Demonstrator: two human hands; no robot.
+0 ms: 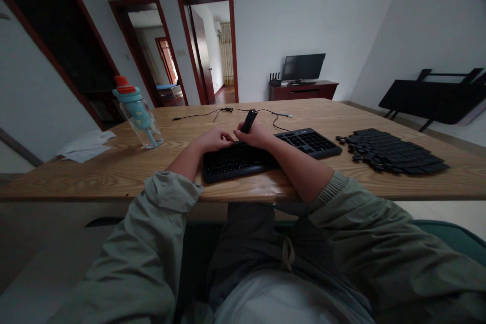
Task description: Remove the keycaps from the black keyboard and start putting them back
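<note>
While I watch from afar, the right hand (254, 134) wraps its grip round one black handle (249, 120), upright above the one keyboard (239, 163), which lies on the surface (125, 182). Whether the left hand (218, 140) pinches anything at the keyboard's far edge, I cannot tell. If the handle's hidden tip slipped, I judge it could scratch the keyboard or jab the nearby left fingers; a careless sweep rightward could scatter the loose keys (391, 149). I count two hands, one cable (227, 110), one bottle (138, 116); the piled keys overlap too much to count.
</note>
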